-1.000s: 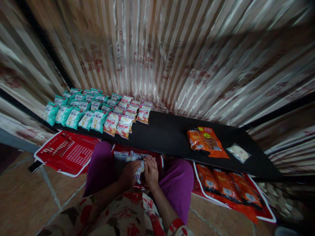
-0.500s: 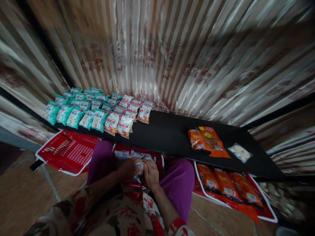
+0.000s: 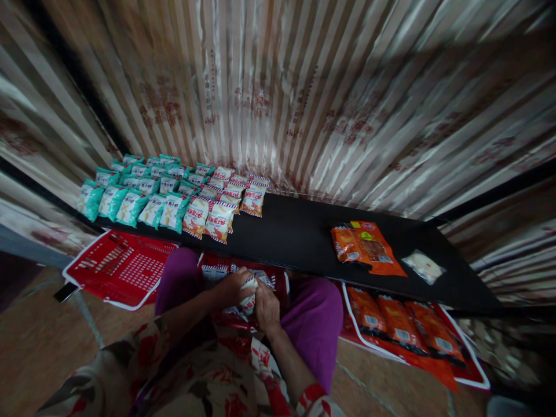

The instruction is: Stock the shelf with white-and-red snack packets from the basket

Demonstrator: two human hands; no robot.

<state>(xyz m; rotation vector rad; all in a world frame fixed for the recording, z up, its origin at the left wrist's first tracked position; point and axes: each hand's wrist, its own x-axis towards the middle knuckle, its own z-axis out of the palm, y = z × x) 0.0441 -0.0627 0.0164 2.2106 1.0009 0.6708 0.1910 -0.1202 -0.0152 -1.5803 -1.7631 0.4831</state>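
Between my knees, a small snack packet (image 3: 248,296) with a red-and-blue striped edge is pinched by both hands. My left hand (image 3: 232,288) has its fingers closed on the packet's left side. On the other side, my right hand (image 3: 266,305) grips it, thumb and fingers curled. Beneath them sits a red basket (image 3: 283,289) holding more striped packets (image 3: 215,272). Ahead on the black shelf (image 3: 295,231) stand several orange-and-white snack packets (image 3: 219,220), in rows beside many teal-and-white packets (image 3: 174,211).
Orange food bags (image 3: 377,249) and a clear packet with a white round item (image 3: 423,267) lie on the shelf's right part. A red basket (image 3: 143,272) is at lower left; another basket (image 3: 475,370) with orange bags is at lower right. A striped curtain (image 3: 269,87) hangs behind.
My hands have raised the packet slightly and turned it more upright, so more of its front shows. The packets on the shelf have not moved.
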